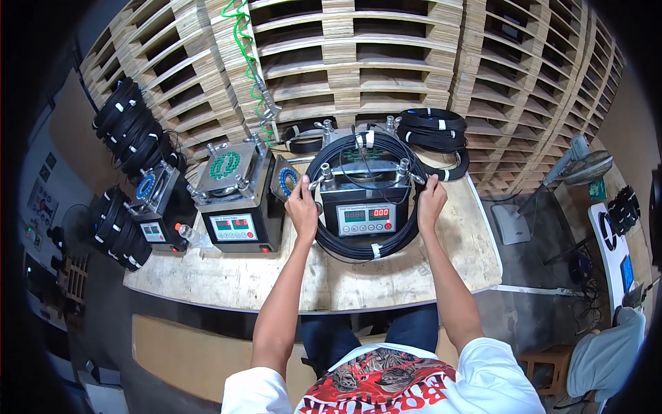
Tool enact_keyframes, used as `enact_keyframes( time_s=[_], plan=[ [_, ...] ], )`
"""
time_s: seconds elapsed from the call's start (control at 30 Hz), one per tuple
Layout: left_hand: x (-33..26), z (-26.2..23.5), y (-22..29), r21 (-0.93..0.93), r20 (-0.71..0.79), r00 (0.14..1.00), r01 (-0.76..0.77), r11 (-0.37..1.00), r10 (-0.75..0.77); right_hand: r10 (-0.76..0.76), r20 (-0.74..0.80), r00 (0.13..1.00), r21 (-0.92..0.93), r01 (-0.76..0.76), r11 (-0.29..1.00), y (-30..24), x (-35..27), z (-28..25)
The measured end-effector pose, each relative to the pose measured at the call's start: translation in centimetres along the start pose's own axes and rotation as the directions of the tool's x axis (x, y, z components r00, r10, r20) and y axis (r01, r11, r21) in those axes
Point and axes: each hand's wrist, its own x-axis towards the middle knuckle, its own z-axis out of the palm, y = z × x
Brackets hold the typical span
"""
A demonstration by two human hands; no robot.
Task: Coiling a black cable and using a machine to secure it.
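Over the table (458, 276), the left hand (302, 210) and right hand (432, 201) grip a round black, white-tagged coil (352, 249), its front-right corner side open.

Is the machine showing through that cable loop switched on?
On: the machine seen through the cable coil has red digits glowing on its front panel.

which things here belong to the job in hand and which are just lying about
Likely part of the job:
black cable coil, gripped by the left hand and right hand
machine with a lit display, seen through the coil
similar coils stacked at right

Probably just nearby:
clear bottle with an orange cap
grey fan
wooden pallets
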Motion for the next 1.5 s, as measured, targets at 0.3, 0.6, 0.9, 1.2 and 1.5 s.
enact_keyframes(
  time_s=[0.3,0.6,0.9,1.2,1.5],
  plan=[
    [0.1,-4.3,2.8,0.299,0.082,0.754,-0.642,0.706,0.652,-0.372,0.154,0.915,0.070,0.365,0.928,-1.9,0.5,-4.6],
    [0.8,-4.6,5.3,0.312,0.454,0.719,-0.682,0.661,0.527,-0.370,0.530,0.763,0.074,0.393,0.916,-5.8,1.7,-4.4],
    [5.9,-6.1,4.6,0.039,0.632,0.759,-0.230,0.972,0.154,-0.180,0.761,0.624,0.111,0.148,0.983,-6.8,4.9,-4.9],
    [17.7,0.0,1.6,-0.250,0.505,0.839,0.366,0.897,-0.202,-0.061,0.636,0.769,0.162,-0.057,0.985,-2.0,16.2,5.3],
    [21.5,8.1,-1.1,-0.309,0.580,0.793,0.426,0.850,-0.186,0.110,0.823,0.557,0.180,-0.440,0.880,0.6,20.2,12.5]
  ],
)
